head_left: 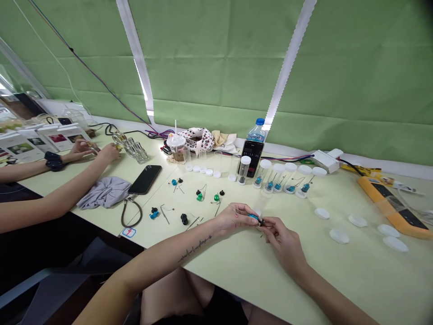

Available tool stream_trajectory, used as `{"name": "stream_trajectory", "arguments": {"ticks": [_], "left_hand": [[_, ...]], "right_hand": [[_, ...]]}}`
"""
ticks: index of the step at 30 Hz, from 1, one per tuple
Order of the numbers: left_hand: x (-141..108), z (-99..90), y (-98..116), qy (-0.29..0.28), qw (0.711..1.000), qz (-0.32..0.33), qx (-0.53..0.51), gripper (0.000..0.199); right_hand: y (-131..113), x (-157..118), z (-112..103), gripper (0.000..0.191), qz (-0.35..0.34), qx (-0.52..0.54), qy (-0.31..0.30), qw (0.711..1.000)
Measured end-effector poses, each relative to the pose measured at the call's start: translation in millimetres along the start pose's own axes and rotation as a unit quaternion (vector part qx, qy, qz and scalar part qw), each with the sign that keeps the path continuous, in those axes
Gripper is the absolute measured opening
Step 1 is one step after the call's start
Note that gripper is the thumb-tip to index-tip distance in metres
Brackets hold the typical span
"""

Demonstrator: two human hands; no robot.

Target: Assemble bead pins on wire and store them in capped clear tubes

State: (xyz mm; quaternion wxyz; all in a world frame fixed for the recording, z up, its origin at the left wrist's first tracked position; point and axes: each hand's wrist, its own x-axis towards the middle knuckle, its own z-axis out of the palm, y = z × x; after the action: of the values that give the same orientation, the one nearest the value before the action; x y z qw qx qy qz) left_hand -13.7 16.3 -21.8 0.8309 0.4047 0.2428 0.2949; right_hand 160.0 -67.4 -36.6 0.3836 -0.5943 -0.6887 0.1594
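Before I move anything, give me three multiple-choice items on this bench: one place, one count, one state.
1. The phone showing a timer stands:
A) in front of the blue-capped water bottle
B) on the gray cloth
C) inside a clear tube

2. White lids lying flat at far right number:
A) two
B) five
C) nine

3. The clear tube holding a dark part is:
A) on its side, uncapped
B) upright, capped
C) upside down, uncapped

Answers:
1. A, the bottle rises directly behind the phone.
2. B, five separate discs show there.
3. B, its white cap sits on top, base down.
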Motion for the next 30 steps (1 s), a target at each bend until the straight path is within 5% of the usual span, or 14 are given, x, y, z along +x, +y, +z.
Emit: {"name": "stream_trajectory", "arguments": {"ticks": [15,30], "left_hand": [[-3.9,1.2,0.6,-0.001,0.999,-0.011,0.035,0.044],[-2.3,1.4,-1.6,-0.005,1.0,-0.007,0.005,0.039]], "right_hand": [[0.4,-0.8,0.1,0.028,0.012,-0.001,-0.032,0.999],[2.5,-1.6,0.1,0.022,-0.025,-0.016,0.005,1.0]]}}
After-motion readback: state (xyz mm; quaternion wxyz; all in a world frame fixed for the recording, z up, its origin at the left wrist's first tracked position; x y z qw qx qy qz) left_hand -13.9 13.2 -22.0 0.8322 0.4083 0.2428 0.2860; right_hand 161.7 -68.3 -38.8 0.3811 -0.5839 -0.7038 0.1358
